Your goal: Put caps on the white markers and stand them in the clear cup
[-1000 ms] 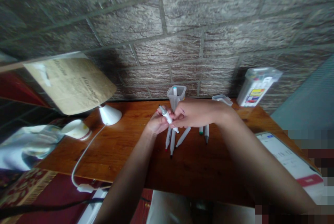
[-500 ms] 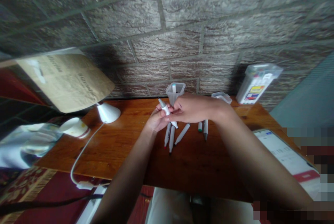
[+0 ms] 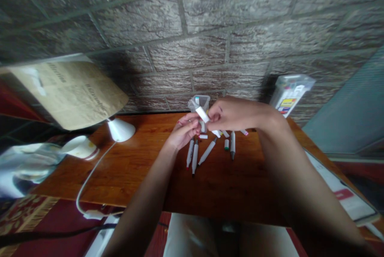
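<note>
Above the loose markers, my right hand [image 3: 237,114] pinches a white marker [image 3: 202,114], its blunt white end pointing up and left. Close beside that end is my left hand [image 3: 184,132], thumb and fingers drawn together; what they hold, if anything, is hidden. Below the hands lie several grey-white markers, among them a black-tipped marker [image 3: 195,159] and a red-tipped marker [image 3: 190,154]. A short green-ended cap [image 3: 227,144] rests beside a grey-tipped marker [image 3: 233,145]. Behind my fingers stands a clear plastic container [image 3: 205,100] with a blue-ended marker in it.
At the back right stands a clear case of markers [image 3: 288,95]. A phone or tablet [image 3: 342,193] lies under my right forearm. To the left are a lamp [image 3: 120,130], its white cord and a tipped paper cup [image 3: 80,147]. A brick wall borders the wooden table [image 3: 132,169].
The marker has gone from between both hands to my right hand's pinch, with a blunt white end up instead of the grey tip. My right hand has shifted right, uncovering more markers.
</note>
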Available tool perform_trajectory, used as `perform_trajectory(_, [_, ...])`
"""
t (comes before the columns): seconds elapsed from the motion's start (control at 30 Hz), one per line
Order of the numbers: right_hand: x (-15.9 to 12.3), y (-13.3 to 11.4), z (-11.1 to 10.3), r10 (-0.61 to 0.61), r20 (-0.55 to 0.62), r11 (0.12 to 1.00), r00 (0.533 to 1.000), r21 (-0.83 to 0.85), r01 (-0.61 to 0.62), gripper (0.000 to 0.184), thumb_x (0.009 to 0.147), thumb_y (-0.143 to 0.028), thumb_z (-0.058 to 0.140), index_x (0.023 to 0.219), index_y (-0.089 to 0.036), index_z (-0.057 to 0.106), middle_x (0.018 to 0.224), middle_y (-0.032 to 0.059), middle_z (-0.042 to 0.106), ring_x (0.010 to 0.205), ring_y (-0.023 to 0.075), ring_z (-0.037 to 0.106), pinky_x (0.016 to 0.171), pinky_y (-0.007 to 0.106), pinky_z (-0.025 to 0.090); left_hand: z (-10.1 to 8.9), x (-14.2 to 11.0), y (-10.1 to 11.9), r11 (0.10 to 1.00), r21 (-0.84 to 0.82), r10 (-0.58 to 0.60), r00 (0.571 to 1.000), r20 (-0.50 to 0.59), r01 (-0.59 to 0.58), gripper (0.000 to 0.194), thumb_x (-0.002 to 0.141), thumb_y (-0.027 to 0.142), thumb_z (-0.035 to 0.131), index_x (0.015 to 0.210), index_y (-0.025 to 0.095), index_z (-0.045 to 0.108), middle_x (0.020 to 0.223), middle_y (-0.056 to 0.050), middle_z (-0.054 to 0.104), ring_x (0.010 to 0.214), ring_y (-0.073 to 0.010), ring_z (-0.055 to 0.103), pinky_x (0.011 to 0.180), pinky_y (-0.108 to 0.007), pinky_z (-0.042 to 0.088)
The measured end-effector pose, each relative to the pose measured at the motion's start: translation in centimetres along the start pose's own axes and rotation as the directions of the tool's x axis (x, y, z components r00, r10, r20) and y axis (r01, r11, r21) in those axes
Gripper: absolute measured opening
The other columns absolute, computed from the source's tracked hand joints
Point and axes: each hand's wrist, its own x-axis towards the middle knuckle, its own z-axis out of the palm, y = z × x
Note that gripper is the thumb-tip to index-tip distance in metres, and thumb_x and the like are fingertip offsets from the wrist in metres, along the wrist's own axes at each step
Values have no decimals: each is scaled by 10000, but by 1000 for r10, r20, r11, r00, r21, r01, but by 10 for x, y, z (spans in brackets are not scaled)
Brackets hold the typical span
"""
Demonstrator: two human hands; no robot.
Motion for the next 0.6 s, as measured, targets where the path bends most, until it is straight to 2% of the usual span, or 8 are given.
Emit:
perform_trajectory(0.1, [-15,16,-1,-21,-17,986,1000,166,23,158,804,-307,669,868,-173,722,605,-24,600,522,102,480,510,243,299,-7,1,-9,870,492,-85,992,90,30,301,740,426,799,802,151,694,636,22,609,533,-82,516,532,-204,398])
perform_trajectory(0.17, [-25,32,8,2,-120,946,993,323,37,390,789,-294,703,1165,-205,648,641,-29,625,522,113,512,499,235,340,-11,0,-15,668,743,-144,971,189,-46,336,757,459,769,703,142,671,638,11,617,579,-97,527,564,-217,387])
perform_trajectory(0.23, [-32,52,22,41,-171,881,984,471,45,703,790,-298,722,1424,-230,427,703,-22,654,569,136,566,518,242,407,-13,-1,-17,523,848,-209,950,232,-92,399,780,506,724,632,147,635,589,20,589,564,-100,507,552,-223,357])
perform_trajectory(0.3, [-38,71,38,62,-181,793,982,606,62,836,802,-323,718,1504,-241,271,685,-36,640,563,148,584,522,259,451,-12,-2,-17,455,886,-261,938,227,-88,418,766,541,719,634,154,635,575,21,592,549,-105,513,534,-229,339])
perform_trajectory(0.37, [-40,87,54,85,-252,706,964,698,121,770,809,-323,703,1476,-264,323,665,-58,612,541,133,566,535,260,471,-10,-3,-15,407,912,-297,936,187,-53,400,721,546,753,667,159,664,619,3,643,567,-119,556,536,-236,346])
perform_trajectory(0.47, [-37,98,76,152,-358,502,921,831,240,429,835,-332,620,1257,-266,570,724,-33,655,516,106,529,491,237,429,-7,-4,-13,366,930,-320,933,166,-39,347,697,505,778,688,168,693,688,-23,698,613,-138,604,557,-242,367])
perform_trajectory(0.53, [-33,99,89,178,-336,370,925,894,254,360,808,-355,617,1148,-236,635,796,3,710,529,112,565,487,242,423,-6,-3,-14,360,931,-314,931,184,-62,300,727,460,756,688,169,696,700,-27,705,629,-138,609,571,-242,373])
perform_trajectory(0.6, [-27,98,99,198,-300,304,933,924,233,344,766,-396,669,1054,-208,658,849,39,742,586,137,632,492,239,416,-5,-3,-15,357,931,-309,931,193,-75,269,762,420,722,683,165,693,686,-23,697,619,-131,599,572,-240,372])
